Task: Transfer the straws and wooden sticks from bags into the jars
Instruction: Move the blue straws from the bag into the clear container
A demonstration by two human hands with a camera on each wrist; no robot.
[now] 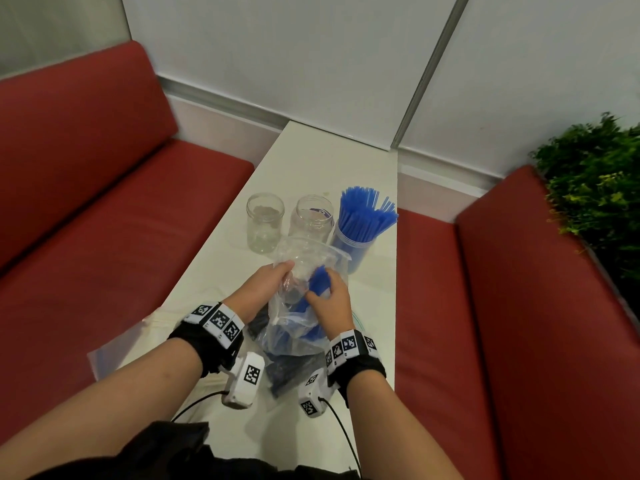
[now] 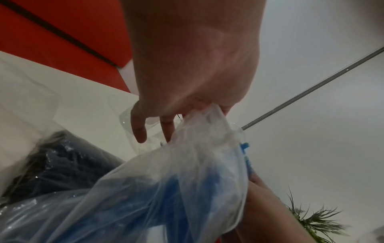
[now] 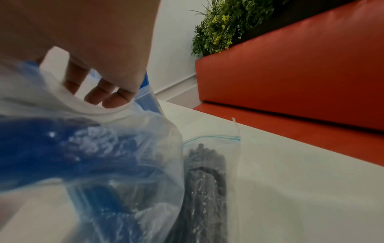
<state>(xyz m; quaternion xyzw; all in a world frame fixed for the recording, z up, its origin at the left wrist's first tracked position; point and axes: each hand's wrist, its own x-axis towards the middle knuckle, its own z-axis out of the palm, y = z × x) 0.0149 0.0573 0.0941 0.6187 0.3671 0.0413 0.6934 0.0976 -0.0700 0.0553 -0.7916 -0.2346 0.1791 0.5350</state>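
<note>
A clear plastic bag (image 1: 304, 327) of blue straws (image 1: 317, 282) stands tilted at the table's middle. My left hand (image 1: 277, 271) pinches the bag's upper edge (image 2: 207, 125) between thumb and fingers. My right hand (image 1: 323, 289) is curled round the top of the blue straw bundle at the bag's mouth; whether film lies between them I cannot tell. In the right wrist view its fingers (image 3: 104, 93) curl over the bag (image 3: 104, 148). Behind stand two empty glass jars (image 1: 265, 221) (image 1: 311, 216) and a jar full of blue straws (image 1: 360, 233).
A zip bag of black straws (image 1: 287, 370) (image 3: 205, 172) lies under the held bag. Another flat clear bag (image 1: 121, 348) hangs over the white table's (image 1: 329, 161) left edge. Red benches (image 1: 104, 220) flank the narrow table, and a plant (image 1: 595, 188) is at right.
</note>
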